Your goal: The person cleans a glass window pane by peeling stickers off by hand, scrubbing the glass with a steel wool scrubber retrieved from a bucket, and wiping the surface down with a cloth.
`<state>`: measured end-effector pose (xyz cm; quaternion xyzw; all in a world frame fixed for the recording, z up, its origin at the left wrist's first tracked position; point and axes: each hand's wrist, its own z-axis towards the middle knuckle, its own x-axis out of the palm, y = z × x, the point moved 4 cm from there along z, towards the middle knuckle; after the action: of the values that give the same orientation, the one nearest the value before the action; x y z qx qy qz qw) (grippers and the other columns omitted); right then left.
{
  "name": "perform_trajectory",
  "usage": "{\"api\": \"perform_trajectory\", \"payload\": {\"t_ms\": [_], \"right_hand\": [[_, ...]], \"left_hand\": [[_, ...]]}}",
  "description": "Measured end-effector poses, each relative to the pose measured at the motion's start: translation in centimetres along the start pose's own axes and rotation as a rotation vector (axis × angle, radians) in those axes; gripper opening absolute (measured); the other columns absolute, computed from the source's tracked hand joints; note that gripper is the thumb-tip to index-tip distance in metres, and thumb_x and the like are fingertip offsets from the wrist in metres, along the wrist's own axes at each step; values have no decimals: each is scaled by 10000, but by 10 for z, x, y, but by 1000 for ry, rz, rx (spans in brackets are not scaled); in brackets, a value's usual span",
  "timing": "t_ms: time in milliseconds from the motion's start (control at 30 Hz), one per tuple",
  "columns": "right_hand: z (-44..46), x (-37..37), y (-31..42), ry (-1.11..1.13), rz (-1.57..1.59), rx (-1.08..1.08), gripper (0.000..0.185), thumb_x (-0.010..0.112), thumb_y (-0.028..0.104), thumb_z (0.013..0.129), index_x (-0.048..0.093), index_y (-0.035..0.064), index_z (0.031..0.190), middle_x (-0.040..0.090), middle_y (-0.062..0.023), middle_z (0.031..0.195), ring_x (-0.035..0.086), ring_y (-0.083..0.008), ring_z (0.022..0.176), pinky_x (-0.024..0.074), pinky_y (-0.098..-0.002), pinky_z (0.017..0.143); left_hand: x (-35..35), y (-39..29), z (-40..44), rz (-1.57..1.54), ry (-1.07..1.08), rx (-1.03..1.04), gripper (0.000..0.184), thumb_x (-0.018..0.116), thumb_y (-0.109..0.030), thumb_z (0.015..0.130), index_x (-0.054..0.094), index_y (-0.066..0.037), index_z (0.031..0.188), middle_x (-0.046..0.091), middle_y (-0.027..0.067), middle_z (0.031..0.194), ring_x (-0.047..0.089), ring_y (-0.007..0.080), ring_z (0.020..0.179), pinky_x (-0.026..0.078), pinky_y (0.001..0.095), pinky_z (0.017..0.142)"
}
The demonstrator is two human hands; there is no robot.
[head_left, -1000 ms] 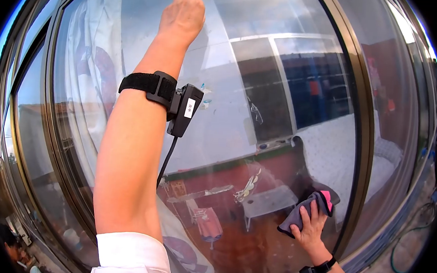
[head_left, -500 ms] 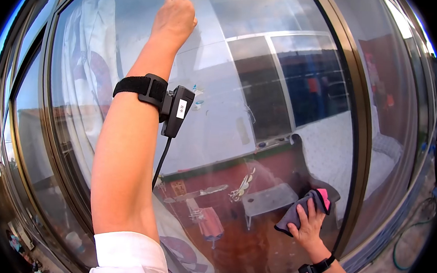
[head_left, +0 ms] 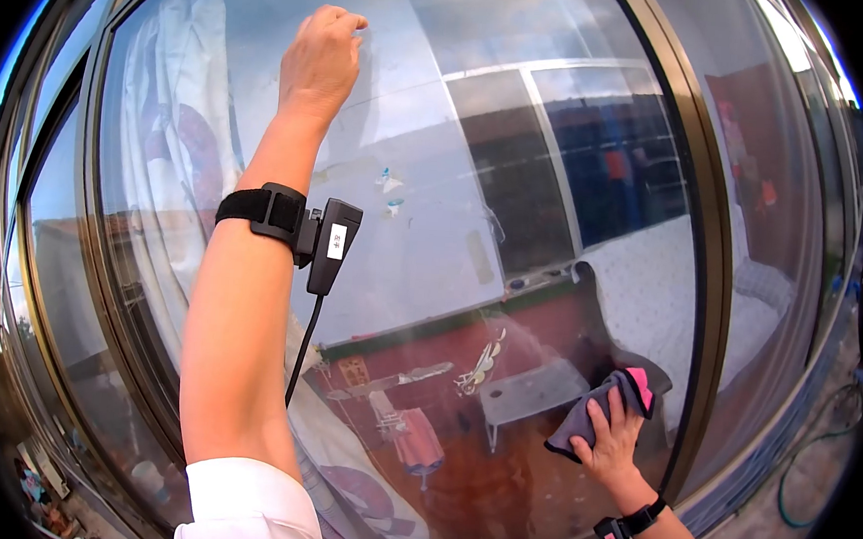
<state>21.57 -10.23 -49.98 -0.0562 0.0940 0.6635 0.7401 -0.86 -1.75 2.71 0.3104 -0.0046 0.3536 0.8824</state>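
High against the large window pane (head_left: 393, 257), my left hand (head_left: 323, 63) is closed with its back to me, and the fingers curl away toward the glass. Whatever those fingers may hold is hidden. At the lower right my right hand (head_left: 611, 444) presses a grey cloth (head_left: 581, 417) with a pink corner flat on the same pane. Its fingers lie over the cloth and grip it. Each wrist wears a black strap, with a small black device (head_left: 334, 247) on the left one and another device (head_left: 611, 533) on the right.
A brown metal frame (head_left: 710, 237) borders the pane on the right. Through the glass show white curtains (head_left: 181, 86), a small grey table (head_left: 532, 399), a pink stool-like seat (head_left: 419, 442) and a pale covered couch (head_left: 643, 292). Outside at right lies a green hose (head_left: 783, 499).
My left hand has slid down the pane and a little to the left, its wrist device lowering with it. My right hand and the cloth have hardly moved.
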Motion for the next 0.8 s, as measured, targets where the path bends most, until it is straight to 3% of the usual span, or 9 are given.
{"api": "perform_trajectory", "payload": {"t_ms": [100,300,567,800], "right_hand": [[0,0,0,8,2,9,583,589,540,847,566,147,1277,409,-197,1411,369,-449,1274,203,-619,1072],[-1,2,-1,2,-9,-1,589,603,539,835,565,153,1279,410,-195,1410,369,-445,1275,205,-616,1075],[1,0,0,6,-4,-3,578,618,525,830,561,168,1282,409,-185,1413,383,-433,1269,216,-611,1070],[3,1,-1,-24,-23,-10,591,625,541,814,568,175,1275,428,-180,1402,397,-422,1263,223,-606,1068]], "left_hand": [[4,-2,4,63,54,-51,101,624,-139,871,674,-130,958,624,6,1008,617,195,928,507,351,768],[4,-12,17,187,145,-6,65,615,-163,870,667,-128,885,619,-16,947,611,193,928,513,357,744],[12,-21,34,403,286,87,131,559,-119,820,634,-12,817,623,134,926,604,318,931,523,420,784],[17,-17,35,429,261,147,111,560,-102,779,606,-2,766,624,151,851,606,336,843,526,433,721]]}}
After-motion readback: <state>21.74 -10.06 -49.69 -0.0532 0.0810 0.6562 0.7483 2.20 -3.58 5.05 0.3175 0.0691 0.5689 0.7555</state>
